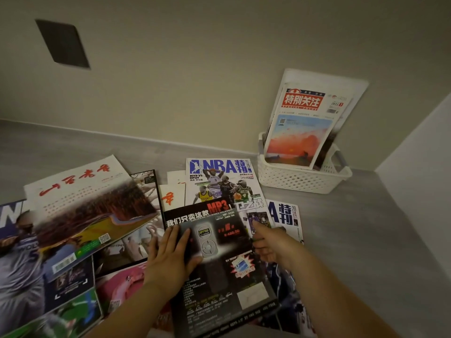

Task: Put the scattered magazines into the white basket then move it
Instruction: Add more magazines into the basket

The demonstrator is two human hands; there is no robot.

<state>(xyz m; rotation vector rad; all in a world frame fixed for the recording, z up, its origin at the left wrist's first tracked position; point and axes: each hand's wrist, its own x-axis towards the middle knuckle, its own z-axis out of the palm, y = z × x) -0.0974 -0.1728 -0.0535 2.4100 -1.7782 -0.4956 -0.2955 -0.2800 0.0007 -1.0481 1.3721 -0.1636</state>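
A black magazine with an MP3 player advert (219, 262) lies on top of the pile on the grey floor. My left hand (170, 257) rests on its left edge, thumb over the cover. My right hand (271, 245) grips its right edge, fingers curled under. Several other magazines lie scattered around: an NBA issue (219, 179) behind it, a white one with red calligraphy (80, 191) at the left, another NBA issue (285, 215) at the right. The white perforated basket (302, 179) stands in the far right corner with upright magazines (305, 125) in it.
A beige wall runs behind the pile, with a dark square panel (63, 43) on it. A white wall or cabinet side (419, 179) closes the right. Bare grey floor (353, 240) lies between the pile and the basket.
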